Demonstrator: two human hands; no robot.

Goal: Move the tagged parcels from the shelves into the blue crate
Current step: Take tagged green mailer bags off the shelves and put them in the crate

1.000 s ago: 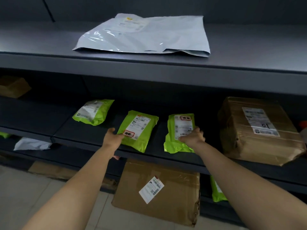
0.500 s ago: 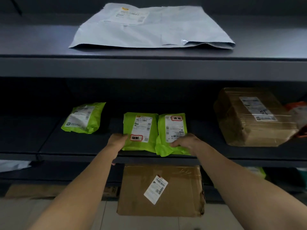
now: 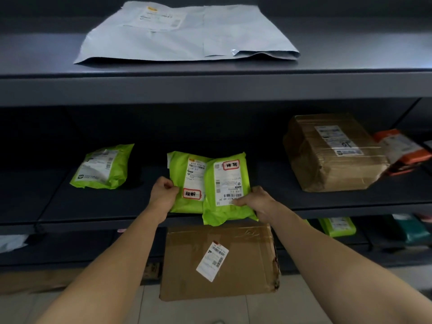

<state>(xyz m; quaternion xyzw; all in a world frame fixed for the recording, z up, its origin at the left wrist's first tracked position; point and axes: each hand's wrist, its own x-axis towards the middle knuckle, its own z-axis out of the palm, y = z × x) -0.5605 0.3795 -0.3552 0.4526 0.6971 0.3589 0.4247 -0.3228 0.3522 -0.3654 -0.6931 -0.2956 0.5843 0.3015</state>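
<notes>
Two green parcels with red-bordered tags lie at the front of the middle shelf (image 3: 327, 202). My left hand (image 3: 163, 195) grips the lower left edge of the left tagged parcel (image 3: 182, 181). My right hand (image 3: 257, 202) grips the lower right corner of the right tagged parcel (image 3: 226, 188), which overlaps the left one and hangs over the shelf edge. No blue crate is in view.
A third green parcel (image 3: 102, 167) lies further left on the same shelf, a taped brown box (image 3: 332, 153) and an orange packet (image 3: 402, 148) to the right. A grey mailer bag (image 3: 187, 33) lies on the top shelf. A cardboard box (image 3: 219, 260) stands below.
Both hands have closed on the two tagged parcels and drawn them together and forward, so that the right one now overlaps the left and overhangs the shelf edge.
</notes>
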